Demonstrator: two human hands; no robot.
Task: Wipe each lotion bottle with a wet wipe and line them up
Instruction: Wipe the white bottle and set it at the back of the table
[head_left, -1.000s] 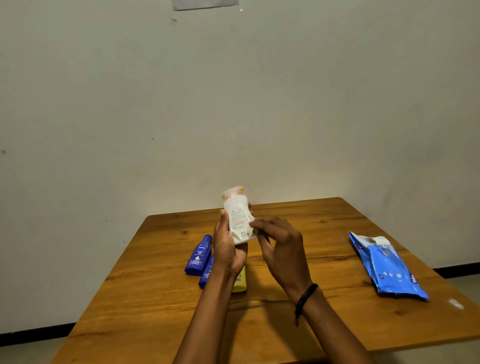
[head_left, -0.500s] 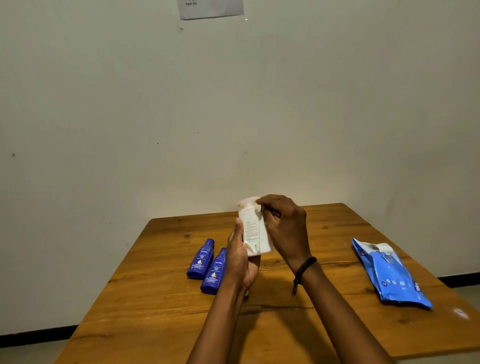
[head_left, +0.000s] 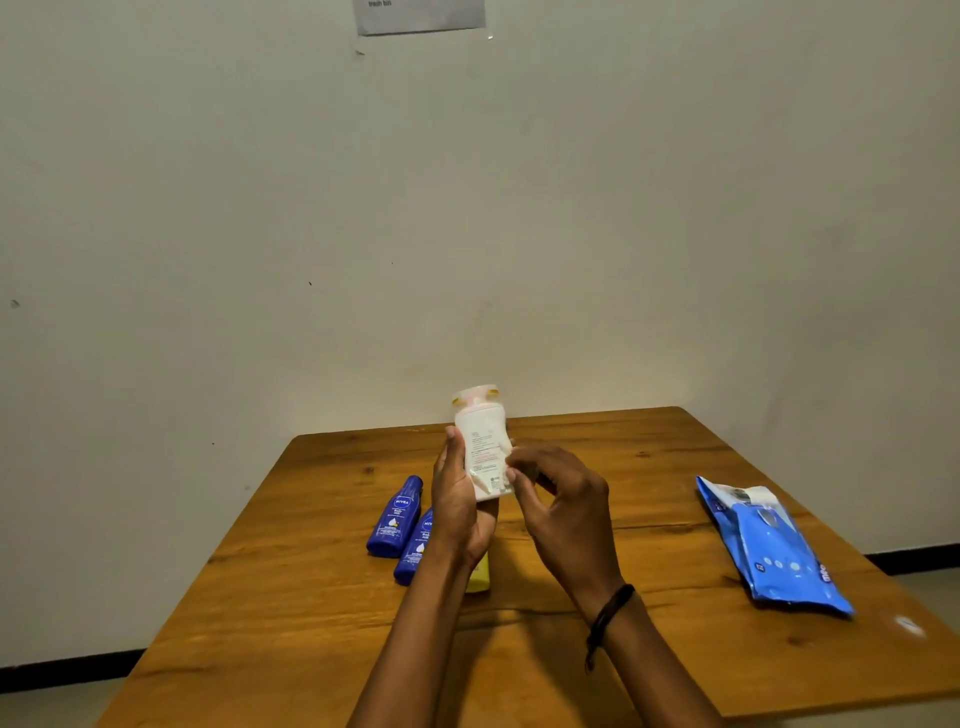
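Note:
My left hand (head_left: 457, 504) grips a white lotion bottle (head_left: 480, 436) upright above the table, cap on top and printed back label facing me. My right hand (head_left: 563, 504) has its fingers curled at the bottle's lower right side. It pinches what looks like a small white wet wipe (head_left: 508, 451) against the bottle. Two dark blue lotion bottles (head_left: 396, 517) (head_left: 417, 551) lie side by side on the table to the left. A yellow bottle (head_left: 479, 577) lies beside them, mostly hidden behind my left wrist.
The wooden table (head_left: 649, 467) stands against a plain wall. A blue wet-wipe pack (head_left: 769, 545) lies near the table's right edge. A paper sheet (head_left: 418, 15) hangs high on the wall.
My right hand has moved from the bottle's cap down to its lower right side. The bottle stays upright in my left hand.

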